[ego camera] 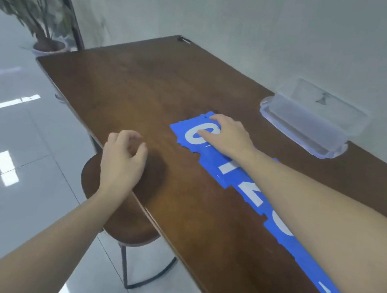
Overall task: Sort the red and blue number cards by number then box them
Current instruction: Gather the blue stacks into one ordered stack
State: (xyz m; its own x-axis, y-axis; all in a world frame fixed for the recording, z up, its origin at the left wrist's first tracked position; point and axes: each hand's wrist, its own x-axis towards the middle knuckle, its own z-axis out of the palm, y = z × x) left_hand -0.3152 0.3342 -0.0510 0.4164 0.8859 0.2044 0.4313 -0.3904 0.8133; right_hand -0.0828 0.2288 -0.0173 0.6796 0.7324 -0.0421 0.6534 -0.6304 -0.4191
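Pressing blue number cards (196, 134), right hand (231, 135)

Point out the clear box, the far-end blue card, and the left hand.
clear box (314, 118), head view, on its frosted front wall.
far-end blue card (185, 126), head view, on the blue margin left of the white numeral.
left hand (122, 161), head view, on the back of the hand.
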